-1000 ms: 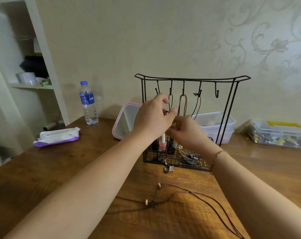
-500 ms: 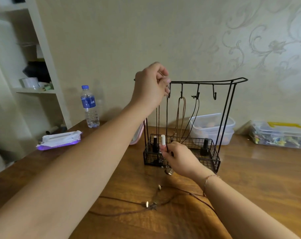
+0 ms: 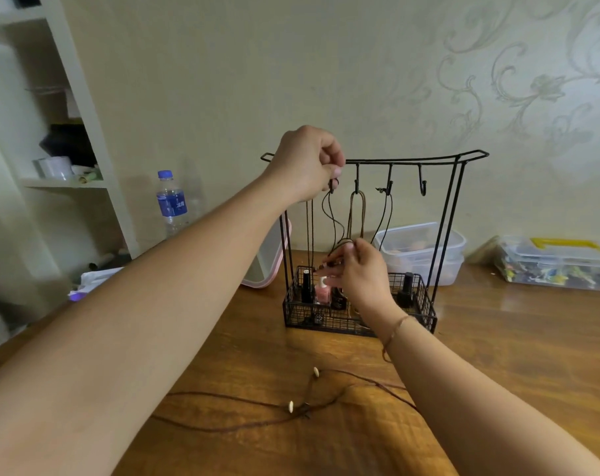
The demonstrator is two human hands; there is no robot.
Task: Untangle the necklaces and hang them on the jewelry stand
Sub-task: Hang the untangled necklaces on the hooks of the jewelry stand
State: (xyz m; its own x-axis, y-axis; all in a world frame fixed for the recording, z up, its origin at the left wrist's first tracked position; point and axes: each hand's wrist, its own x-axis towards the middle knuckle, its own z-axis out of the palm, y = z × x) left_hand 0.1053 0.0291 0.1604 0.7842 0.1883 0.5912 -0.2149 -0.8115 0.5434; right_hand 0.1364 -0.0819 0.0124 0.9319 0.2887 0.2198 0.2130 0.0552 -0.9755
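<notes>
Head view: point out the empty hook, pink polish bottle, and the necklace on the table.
empty hook (image 3: pixel 422 187), head view, its curved tip.
pink polish bottle (image 3: pixel 322 292), head view, its body.
necklace on the table (image 3: pixel 290 406), head view, a pale bead.

The left hand (image 3: pixel 305 163) is covering the left end of the jewelry stand (image 3: pixel 456 214). The right hand (image 3: pixel 360 273) is hiding part of the basket. The storage box (image 3: pixel 559 262) is running past the right edge.
</notes>
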